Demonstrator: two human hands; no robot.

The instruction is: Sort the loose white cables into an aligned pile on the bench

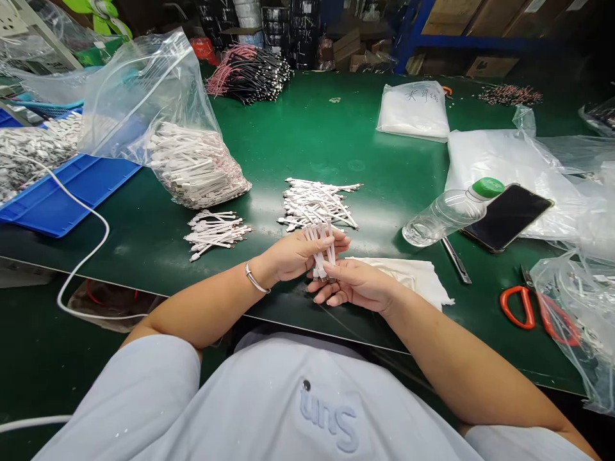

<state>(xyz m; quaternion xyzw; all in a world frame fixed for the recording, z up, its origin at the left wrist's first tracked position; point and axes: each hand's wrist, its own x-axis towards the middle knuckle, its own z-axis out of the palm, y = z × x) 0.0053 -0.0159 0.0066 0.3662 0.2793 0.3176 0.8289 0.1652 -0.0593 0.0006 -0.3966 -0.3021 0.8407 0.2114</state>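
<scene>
Left hand (294, 255): closed on a bunch of short white cables (319, 265), thumb laid across it.
Right hand (358, 282): thumb and fingers gripping the bunch's lower end, on its 4 o'clock side.
Bunch: held between both hands near the table's front edge; its lower tips look like connectors, though too small to be sure.
Larger pile (314, 203): loose white cables on the green table (312, 128), at 12 o'clock from the hands.
Smaller pile (216, 234): similar cables, around 9 o'clock.
Clear bag (195, 157): 10 o'clock, cables filling its lower part.
White cloth (430, 280): 3 o'clock, beside the right wrist.
Bottle (444, 216): green-capped, between 2 and 3 o'clock, near a dark phone (509, 214).
Scissors (517, 307): red-handled, just past 3 o'clock.
</scene>
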